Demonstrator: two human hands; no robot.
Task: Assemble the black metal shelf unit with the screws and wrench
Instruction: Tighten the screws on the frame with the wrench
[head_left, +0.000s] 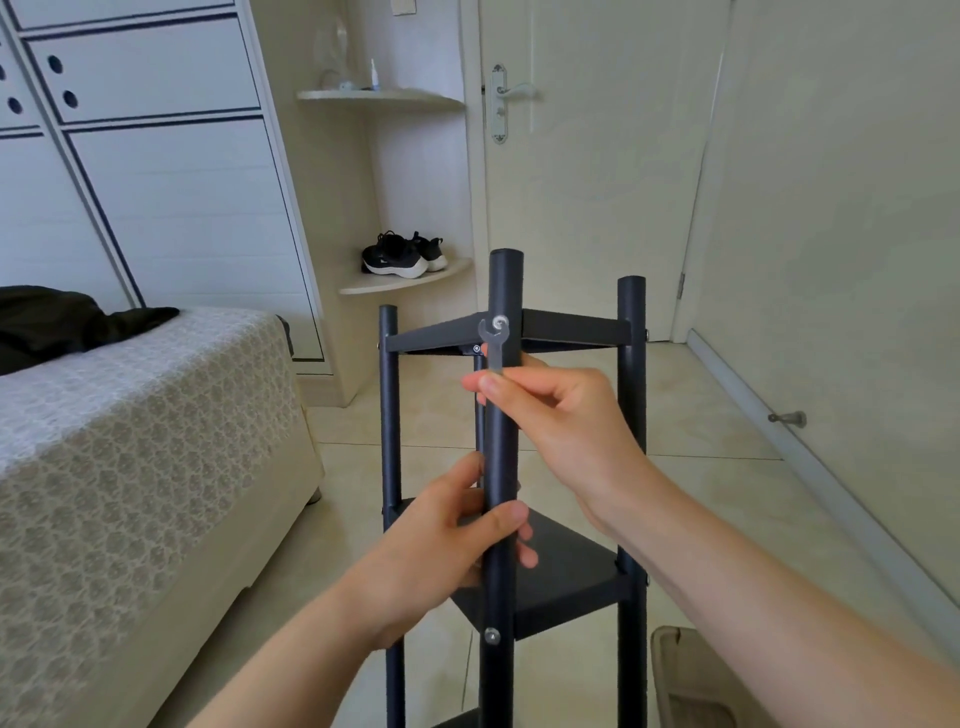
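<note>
We see the black metal shelf unit (571, 330) standing upright on the pale tiled floor (701, 405), filling the lower centre of the view, with its round black tubular posts rising past two dark shelf plates. Our right hand (566, 421) comes in from four o'clock; its fingers (493, 387) are pressed together, pinching the lower end of a small flat silver wrench (494, 345). The wrench stands nearly upright against the nearest post (501, 467), its open head sitting at the silver screw (500, 321) near the top of that post, level with the upper shelf plate. Our left hand (441, 545) comes in from seven o'clock and is wrapped around the same post lower down, thumb across the front and the other fingers curled behind it. Directly below that hand, at six o'clock, a second silver screw (491, 635) sits in the post where the lower shelf plate meets it. A bed with a patterned cream cover (130, 415) lies at nine o'clock, and a pair of black trainers (402, 254) rests on a corner shelf at twelve o'clock, beside a cream door (597, 156).
</note>
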